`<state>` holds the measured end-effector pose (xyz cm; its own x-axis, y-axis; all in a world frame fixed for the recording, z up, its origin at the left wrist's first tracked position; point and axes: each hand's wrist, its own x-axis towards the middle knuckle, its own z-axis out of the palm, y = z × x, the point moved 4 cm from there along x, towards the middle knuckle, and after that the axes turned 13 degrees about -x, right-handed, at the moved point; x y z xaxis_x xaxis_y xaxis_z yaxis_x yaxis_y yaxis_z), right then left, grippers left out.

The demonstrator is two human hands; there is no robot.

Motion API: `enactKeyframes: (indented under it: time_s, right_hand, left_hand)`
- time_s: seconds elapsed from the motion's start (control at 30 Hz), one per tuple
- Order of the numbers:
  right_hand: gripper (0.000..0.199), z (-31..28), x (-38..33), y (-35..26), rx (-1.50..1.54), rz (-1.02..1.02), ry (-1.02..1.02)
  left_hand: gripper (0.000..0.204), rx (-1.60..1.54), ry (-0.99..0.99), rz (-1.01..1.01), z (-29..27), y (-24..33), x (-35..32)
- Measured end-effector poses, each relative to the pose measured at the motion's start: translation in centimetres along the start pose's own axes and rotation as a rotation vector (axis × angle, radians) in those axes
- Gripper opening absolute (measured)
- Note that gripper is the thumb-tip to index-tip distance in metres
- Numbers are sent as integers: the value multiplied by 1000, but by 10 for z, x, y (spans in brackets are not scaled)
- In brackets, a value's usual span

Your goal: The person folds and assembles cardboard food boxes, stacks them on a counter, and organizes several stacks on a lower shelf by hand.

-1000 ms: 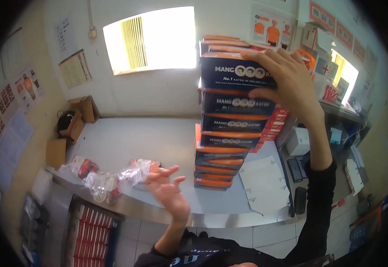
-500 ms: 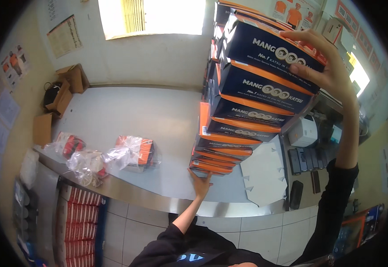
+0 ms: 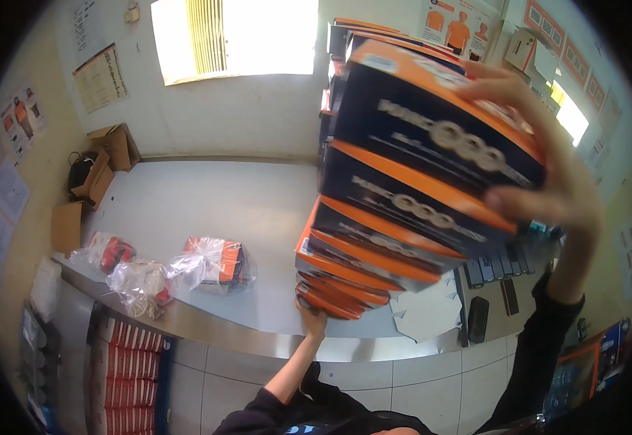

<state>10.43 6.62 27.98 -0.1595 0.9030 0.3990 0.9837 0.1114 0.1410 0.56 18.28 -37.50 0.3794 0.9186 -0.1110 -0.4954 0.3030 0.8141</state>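
Note:
A tall stack of navy and orange food boxes (image 3: 403,199) leans toward me over the front of the table. My right hand (image 3: 551,170), somewhat blurred, holds the right end of the top box (image 3: 410,119), fingers over its orange lid and thumb on the navy front. Low down, my left hand (image 3: 312,319) grips the bottom box (image 3: 334,299) from its near left corner; most of its fingers are hidden under the box. More boxes (image 3: 336,40) of the same colours stand behind the held stack, largely covered by it.
Plastic-wrapped packs (image 3: 218,262) and a clear bag (image 3: 138,283) lie on the pale tabletop (image 3: 207,196) to the left. Open cardboard cartons (image 3: 94,177) stand at its far left corner. White card sheets (image 3: 424,315) and a black case (image 3: 478,319) lie on the right.
The stack has come nearer and tipped toward me, its lower end moving down and left with my left hand. My right hand has moved down and nearer with the top box.

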Motion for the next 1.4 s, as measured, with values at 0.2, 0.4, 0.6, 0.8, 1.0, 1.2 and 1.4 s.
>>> enactKeyframes:
  time_s: [0.2, 0.4, 0.6, 0.8, 1.0, 1.2, 1.4]
  right_hand:
    - [85, -37, -175, -57, 43, 439, 123]
    - [88, -13, -493, -137, 367, 1283, 339]
    - [91, 182, -685, -254, 977, 1739, 324]
    - [92, 479, -705, -281, 1405, 1689, 335]
    - [85, 764, -720, -234, 1456, 1439, 241]
    - [60, 957, -821, -286, 1244, 1523, 154]
    - [46, 1014, -831, -334, 939, 1499, 130]
  left_hand:
    - [88, 407, -127, 8, -26, 111, -78]
    - [63, 303, -168, -454, -122, 225, -175]
    - [65, 1218, -314, -262, -236, 223, -228]
    - [67, 1509, -455, -335, -415, 58, -172]
    - [42, 880, -392, -509, -525, -130, -57]
    - [62, 1862, -43, -521, -639, -299, -66]
    - [71, 1734, -168, -450, -723, -292, -81]
